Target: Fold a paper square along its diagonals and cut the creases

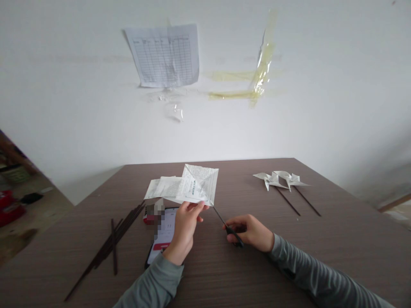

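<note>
My left hand pinches the lower edge of a square sheet of printed paper, which has crease lines running from its corners. A pair of scissors with black handles is in my right hand, the fingers closed round the handles. Its blades meet the lower right corner of the square sheet. I cannot tell how far they have cut. Behind and left of the held sheet lie more pieces of printed paper, partly covered by it.
Two paper pinwheels on dark sticks lie at the right. A bundle of dark sticks is at the left. A phone and a small red box sit beside my left hand on the brown table. A white wall rises behind.
</note>
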Tool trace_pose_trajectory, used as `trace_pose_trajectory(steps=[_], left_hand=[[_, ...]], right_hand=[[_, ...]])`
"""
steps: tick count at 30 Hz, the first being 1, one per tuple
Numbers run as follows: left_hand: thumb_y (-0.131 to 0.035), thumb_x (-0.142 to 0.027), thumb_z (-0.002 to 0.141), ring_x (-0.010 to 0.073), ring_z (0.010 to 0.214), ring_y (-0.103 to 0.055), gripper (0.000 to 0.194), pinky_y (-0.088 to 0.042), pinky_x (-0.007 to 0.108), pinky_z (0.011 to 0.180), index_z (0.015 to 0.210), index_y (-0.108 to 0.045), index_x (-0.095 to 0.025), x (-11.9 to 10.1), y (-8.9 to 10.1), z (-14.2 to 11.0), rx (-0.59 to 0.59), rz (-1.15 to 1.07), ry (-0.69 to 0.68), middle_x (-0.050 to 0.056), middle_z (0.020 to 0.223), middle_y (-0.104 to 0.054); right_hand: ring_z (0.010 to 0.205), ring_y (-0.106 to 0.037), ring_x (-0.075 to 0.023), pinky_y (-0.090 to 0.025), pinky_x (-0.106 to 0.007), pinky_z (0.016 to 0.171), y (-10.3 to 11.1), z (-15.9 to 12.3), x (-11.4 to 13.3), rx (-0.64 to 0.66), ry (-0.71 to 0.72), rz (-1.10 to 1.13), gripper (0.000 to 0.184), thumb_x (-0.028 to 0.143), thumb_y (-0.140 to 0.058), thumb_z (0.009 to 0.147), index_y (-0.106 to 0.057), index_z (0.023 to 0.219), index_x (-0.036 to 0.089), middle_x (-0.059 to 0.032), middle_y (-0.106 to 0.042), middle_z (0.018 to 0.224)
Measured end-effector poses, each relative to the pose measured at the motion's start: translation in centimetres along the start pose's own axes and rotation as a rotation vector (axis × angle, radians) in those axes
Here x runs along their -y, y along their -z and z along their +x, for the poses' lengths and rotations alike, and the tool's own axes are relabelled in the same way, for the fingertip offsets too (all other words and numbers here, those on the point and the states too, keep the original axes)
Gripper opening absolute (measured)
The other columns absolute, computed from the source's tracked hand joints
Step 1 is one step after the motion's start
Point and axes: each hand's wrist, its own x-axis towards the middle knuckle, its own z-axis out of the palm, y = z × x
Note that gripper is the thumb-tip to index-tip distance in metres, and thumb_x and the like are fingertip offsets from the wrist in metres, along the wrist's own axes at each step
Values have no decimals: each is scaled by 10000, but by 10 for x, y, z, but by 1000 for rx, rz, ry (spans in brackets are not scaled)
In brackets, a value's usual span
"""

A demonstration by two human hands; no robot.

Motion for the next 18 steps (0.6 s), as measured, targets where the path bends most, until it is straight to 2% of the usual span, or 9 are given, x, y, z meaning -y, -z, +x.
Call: trace_pose_trajectory(steps=[6, 12, 18], left_hand=[[-1120, -410, 701, 344, 954, -992, 374, -552, 237, 525, 885, -849, -229, -2, 0, -1, -8, -26, 5, 119, 987, -994], [-1103, -370, 713, 338, 947, -988, 331, -555, 241, 528, 884, -857, -229, -5, -3, -3, -18, -29, 16, 118, 986, -995], [-1097, -401, 739, 362, 993, -990, 341, -544, 254, 537, 908, -850, -239, -4, -2, -3, -16, 4, 4, 121, 1004, -989]], right_hand=[[763, -606, -197, -508, -362, 717, -2, 0, 1, -6, -8, 28, 771, 804, -1152, 659, -946, 1063, 181, 6, -736, 800], [742, -623, -192, -537, -347, 708, -2, -1, 1, -12, 7, 24, 746, 803, -1163, 676, -970, 1050, 187, 7, -747, 778], [746, -658, -211, -567, -349, 686, -2, -2, 3, -21, 8, 9, 761, 830, -1160, 663, -979, 1036, 192, -13, -776, 793]])
